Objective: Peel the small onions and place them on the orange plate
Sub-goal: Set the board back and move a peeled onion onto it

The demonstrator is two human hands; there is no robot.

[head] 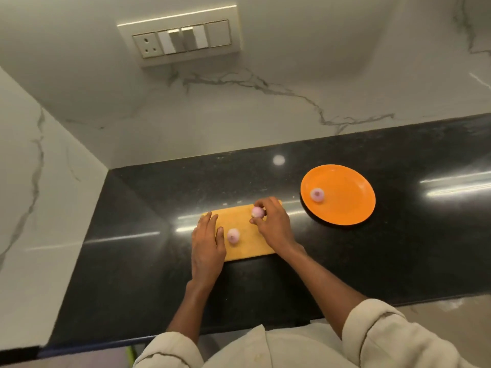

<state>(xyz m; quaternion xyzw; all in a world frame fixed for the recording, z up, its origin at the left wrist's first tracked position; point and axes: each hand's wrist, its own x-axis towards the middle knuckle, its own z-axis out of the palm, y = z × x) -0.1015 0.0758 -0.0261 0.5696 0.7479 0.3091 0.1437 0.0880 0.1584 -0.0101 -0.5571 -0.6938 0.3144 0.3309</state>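
— What's worn?
— A cream, loose shirt; both sleeves (377,338) rolled up well back from the fingers (210,221), forearms bare.
— Rings?
— None visible, though it's blurry.

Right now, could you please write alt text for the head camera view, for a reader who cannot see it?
A person's right hand holds a small peeled pinkish onion over a yellow-orange cutting board on a black stone counter. The left hand rests flat on the board beside a second small onion. A third lies on a round orange plate to the right.
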